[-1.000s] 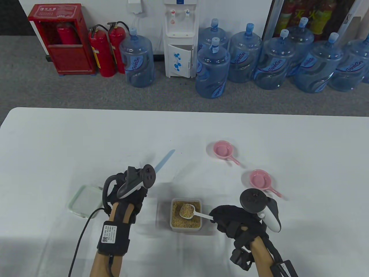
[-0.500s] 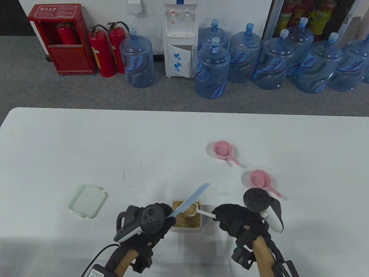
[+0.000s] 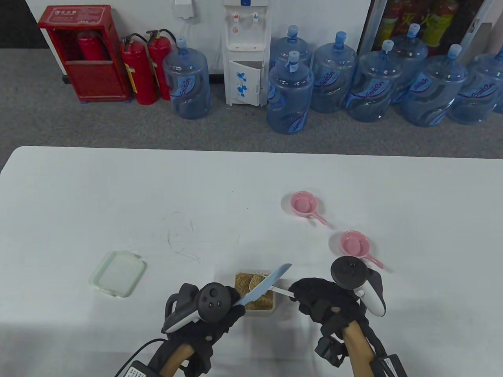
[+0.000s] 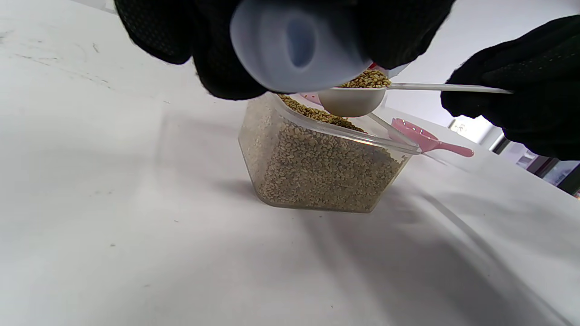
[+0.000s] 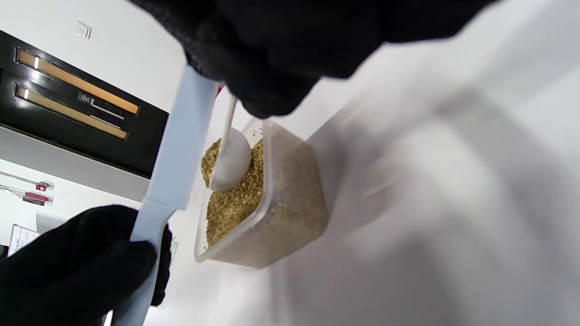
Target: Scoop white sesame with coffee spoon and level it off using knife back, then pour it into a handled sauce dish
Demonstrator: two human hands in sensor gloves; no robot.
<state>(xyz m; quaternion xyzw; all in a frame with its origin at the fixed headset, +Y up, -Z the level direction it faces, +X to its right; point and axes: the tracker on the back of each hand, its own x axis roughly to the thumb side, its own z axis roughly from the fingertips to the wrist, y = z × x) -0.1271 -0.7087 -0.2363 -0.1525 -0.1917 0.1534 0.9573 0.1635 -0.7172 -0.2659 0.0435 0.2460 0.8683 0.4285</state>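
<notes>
Bare table (image 3: 220,196) lies open beyond the sesame box (image 3: 254,300); two pink dishes (image 3: 353,243) crowd its right.

Container (image 3: 254,292): near table (image 3: 118,188) front edge, between both hands.
Spoon (image 3: 257,279): over container, under knife (image 3: 264,284).
Lid (image 3: 117,273): left of container, apart.
Dishes: near dish (image 3: 355,245) right of container; far dish (image 3: 303,204) behind it.

small white plastic coffee spoon (image 4: 351,100) hovering level over the box, heaped with sesame | pale blue plastic knife (image 3: 264,285) lying diagonally across the spoon bowl | clear rectangular plastic box of tan sesame seeds (image 4: 317,170) sitting open on the table | two pink handled sauce dishes (image 3: 301,204) (image 3: 354,245) standing empty, well beyond the box
</notes>
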